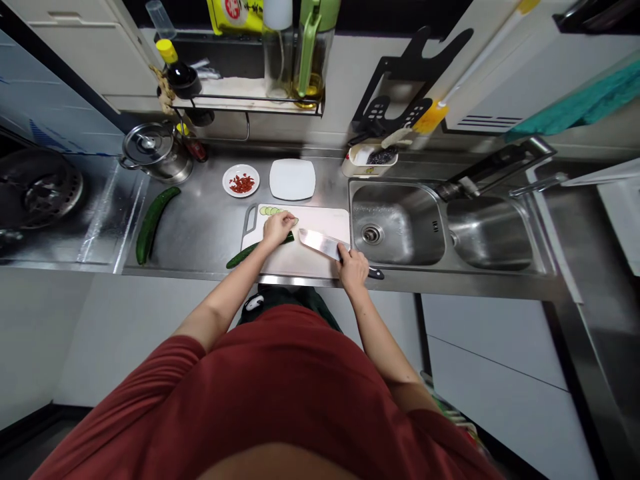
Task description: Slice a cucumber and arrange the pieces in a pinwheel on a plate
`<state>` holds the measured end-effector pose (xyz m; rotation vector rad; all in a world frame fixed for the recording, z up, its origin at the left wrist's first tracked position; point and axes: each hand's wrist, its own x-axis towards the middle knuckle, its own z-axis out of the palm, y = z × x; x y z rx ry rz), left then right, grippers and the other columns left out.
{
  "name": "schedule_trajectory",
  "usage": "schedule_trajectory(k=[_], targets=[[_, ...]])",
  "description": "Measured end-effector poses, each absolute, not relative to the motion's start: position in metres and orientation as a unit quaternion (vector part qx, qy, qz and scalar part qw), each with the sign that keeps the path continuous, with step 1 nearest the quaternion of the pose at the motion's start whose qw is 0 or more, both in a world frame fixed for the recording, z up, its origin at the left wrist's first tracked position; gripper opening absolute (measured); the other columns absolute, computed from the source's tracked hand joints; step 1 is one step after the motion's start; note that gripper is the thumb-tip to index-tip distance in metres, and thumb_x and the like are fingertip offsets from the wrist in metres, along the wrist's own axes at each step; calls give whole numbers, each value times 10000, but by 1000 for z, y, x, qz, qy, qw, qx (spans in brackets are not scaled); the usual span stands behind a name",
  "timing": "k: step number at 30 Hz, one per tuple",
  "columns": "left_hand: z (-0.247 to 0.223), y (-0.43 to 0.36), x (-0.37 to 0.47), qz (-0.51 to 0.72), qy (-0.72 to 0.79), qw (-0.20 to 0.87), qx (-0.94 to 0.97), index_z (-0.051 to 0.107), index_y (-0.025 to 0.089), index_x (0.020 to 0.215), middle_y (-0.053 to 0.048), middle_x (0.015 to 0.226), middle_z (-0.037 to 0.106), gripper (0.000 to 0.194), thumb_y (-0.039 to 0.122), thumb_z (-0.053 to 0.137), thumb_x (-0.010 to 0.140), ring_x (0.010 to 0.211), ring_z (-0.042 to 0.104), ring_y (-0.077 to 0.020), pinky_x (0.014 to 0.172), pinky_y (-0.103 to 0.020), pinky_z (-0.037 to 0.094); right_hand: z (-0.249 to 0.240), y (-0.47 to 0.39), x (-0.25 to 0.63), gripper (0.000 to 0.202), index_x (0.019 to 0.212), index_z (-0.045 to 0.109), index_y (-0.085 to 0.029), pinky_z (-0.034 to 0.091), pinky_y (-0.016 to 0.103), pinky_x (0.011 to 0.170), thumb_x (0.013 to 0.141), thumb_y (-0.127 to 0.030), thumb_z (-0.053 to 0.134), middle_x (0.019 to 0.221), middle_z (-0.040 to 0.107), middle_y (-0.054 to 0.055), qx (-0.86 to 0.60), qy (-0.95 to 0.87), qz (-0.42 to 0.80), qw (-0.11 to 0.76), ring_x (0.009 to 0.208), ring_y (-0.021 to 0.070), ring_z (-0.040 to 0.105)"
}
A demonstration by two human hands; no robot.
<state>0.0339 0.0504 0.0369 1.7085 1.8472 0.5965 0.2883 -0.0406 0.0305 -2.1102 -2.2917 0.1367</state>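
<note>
My right hand (354,268) is closed on a kitchen knife (320,244), whose broad blade points left over the white cutting board (315,262). Above the board, my left hand (279,229) pinches a small cucumber slice (295,221) between its fingertips. Several thin cucumber slices (270,211) lie in a row at the board's back left. The cut cucumber (242,255) extends under my left wrist, with its dark green end beyond the board's left edge and its other end on the board. The knife blade is apart from the cucumber.
Behind the board are a plate of red pieces (241,181) and a square white plate (293,179). A whole cucumber (153,223) and a steel pot (157,152) are at left. The double sink (397,225) adjoins the board's right side; a bottle rack (247,103) hangs behind.
</note>
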Motion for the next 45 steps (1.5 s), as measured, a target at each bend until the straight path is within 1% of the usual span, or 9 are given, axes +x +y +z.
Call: schedule_trajectory(k=[3,7,13,20,23,27,29,34,45], targets=[[23,72,22,183,720,290,603,695,235,970,-17,882,688,182,300,589,837,840,595,-168,766,-276,420,30,-41,289,506,1341,550,-227,275,319,726,840,-269,595,918,581,87,-681,-730,50,11,853,229,442],[9,91,19,162,717,284,616,688,236,948,-21,881,691,163,260,595,816,850,592,-173,765,-276,405,29,-42,289,499,1335,558,-228,287,315,734,837,-247,574,909,589,82,-682,-729,55,18,849,227,453],[0,100,29,144,719,267,625,608,245,1075,-27,861,680,258,232,584,819,831,596,-195,727,-284,397,28,-44,288,496,1338,561,-220,296,313,751,842,-243,574,917,599,80,-688,-722,68,26,866,227,465],[-5,102,32,108,695,218,676,633,224,987,-79,965,662,161,268,526,876,919,572,-225,771,-309,391,29,-47,286,509,1348,547,-223,298,308,764,841,-251,589,937,598,77,-687,-722,79,25,886,226,464],[-4,100,28,93,678,189,704,660,220,955,-95,1012,649,196,270,478,903,978,544,-243,785,-329,392,29,-48,286,507,1352,542,-223,297,302,767,848,-256,586,938,597,74,-686,-723,83,20,885,222,465],[-2,92,15,81,623,156,762,672,249,1043,-99,1096,611,272,283,426,935,1082,480,-263,821,-358,390,28,-49,286,498,1348,548,-222,301,295,777,853,-258,585,941,601,71,-689,-720,89,19,895,221,470],[-1,90,9,65,591,159,788,668,273,1091,-98,1126,595,303,252,408,939,1113,452,-263,839,-370,389,26,-49,286,492,1345,552,-220,305,294,782,855,-256,582,946,605,71,-690,-718,93,19,899,221,474],[-3,90,2,38,560,159,813,662,297,1132,-114,1118,584,384,134,397,906,1124,442,-259,836,-380,389,26,-49,284,499,1349,548,-216,309,298,785,852,-258,576,954,608,79,-686,-720,100,26,901,226,479],[-6,90,8,67,579,163,796,671,290,1076,-112,1104,594,330,144,425,911,1115,450,-245,846,-366,368,23,-52,286,492,1336,556,-218,311,293,777,846,-260,580,949,607,76,-689,-716,105,30,892,221,488]])
